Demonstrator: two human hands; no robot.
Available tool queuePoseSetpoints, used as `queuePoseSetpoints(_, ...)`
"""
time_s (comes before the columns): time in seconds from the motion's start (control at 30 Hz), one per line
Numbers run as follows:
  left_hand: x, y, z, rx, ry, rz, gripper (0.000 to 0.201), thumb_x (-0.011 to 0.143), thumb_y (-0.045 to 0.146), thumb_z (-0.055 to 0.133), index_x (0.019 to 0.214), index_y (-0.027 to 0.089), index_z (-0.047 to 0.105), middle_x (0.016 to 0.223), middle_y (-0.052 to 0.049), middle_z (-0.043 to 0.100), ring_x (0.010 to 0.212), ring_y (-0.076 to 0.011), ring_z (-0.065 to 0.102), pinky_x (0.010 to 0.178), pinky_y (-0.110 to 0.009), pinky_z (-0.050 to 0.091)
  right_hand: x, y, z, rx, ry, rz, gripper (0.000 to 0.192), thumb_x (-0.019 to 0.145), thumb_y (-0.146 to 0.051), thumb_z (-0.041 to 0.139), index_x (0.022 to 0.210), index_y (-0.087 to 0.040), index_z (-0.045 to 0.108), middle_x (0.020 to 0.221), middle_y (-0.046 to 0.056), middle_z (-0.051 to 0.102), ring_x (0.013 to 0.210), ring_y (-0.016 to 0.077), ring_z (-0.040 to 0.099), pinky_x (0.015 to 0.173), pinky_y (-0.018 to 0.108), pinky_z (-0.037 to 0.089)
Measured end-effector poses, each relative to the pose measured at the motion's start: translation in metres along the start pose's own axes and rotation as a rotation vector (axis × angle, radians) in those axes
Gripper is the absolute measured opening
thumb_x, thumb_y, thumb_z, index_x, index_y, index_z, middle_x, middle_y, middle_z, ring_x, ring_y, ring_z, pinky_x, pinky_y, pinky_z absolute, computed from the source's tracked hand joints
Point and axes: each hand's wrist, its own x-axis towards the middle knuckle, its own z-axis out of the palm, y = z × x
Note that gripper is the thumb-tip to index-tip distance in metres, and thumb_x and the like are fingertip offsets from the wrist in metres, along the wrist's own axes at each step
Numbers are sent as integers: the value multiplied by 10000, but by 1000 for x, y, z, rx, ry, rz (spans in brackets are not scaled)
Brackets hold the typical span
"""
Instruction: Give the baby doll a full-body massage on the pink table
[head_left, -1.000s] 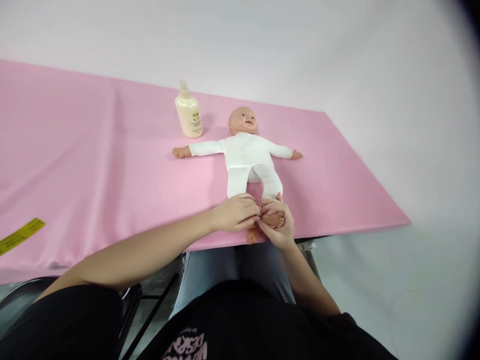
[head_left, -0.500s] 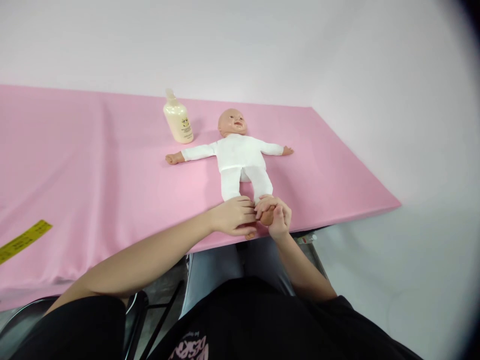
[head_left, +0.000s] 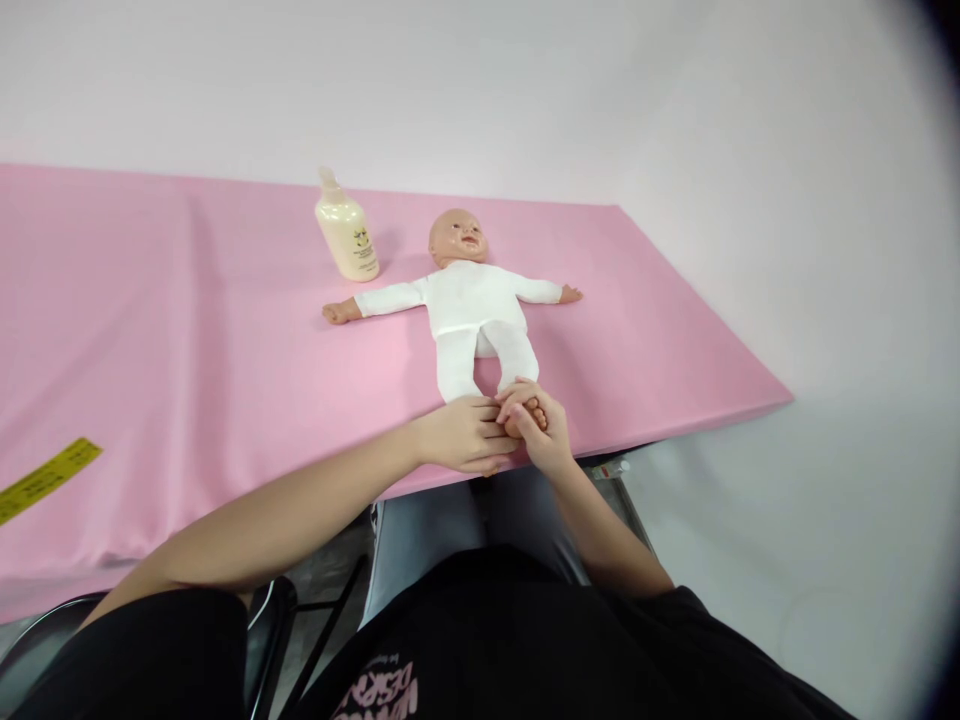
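A baby doll (head_left: 474,305) in a white suit lies on its back on the pink-covered table (head_left: 187,350), arms spread, feet toward me. My left hand (head_left: 465,436) covers one doll foot near the table's front edge. My right hand (head_left: 538,430) is wrapped around the other foot, whose toes show between my fingers. The two hands touch each other. A cream lotion bottle (head_left: 345,230) stands just left of the doll's head.
A yellow tape strip (head_left: 46,478) lies on the cloth at the far left. The table's right end and front edge drop off close to the doll. A dark chair (head_left: 270,610) sits below the table beside my lap.
My right hand has shifted its hold on the doll's foot, fingers curling over it. The view drifted, so doll and bottle sit slightly left of before. My left hand stays on the other foot.
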Motion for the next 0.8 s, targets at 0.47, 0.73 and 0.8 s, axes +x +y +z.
queuePoseSetpoints(0.47,-1,-5,-4,191,70,63,322,1052,324,427,963,222,719,954,-89,778,899,-200,720,842,-354,583,-17,3,-16,143,38,251,421,1043,-513,515,777,-240,693,685,-8,660,711,168,642,1147,434,440)
queuePoseSetpoints(0.73,-6,-18,-11,201,188,-102,225,1015,263,501,1033,226,722,993,-54,802,983,-227,705,927,-420,554,-6,12,-36,311,-91,635,260,911,-471,658,964,-217,673,449,-98,481,429,116,462,523,242,417)
queuePoseSetpoints(0.8,-8,-26,-16,189,211,-184,236,1016,255,494,1062,230,725,1038,-58,797,1040,-231,696,975,-438,533,20,23,-46,273,-151,618,253,909,-451,642,971,-207,672,502,-81,535,459,115,498,561,250,446)
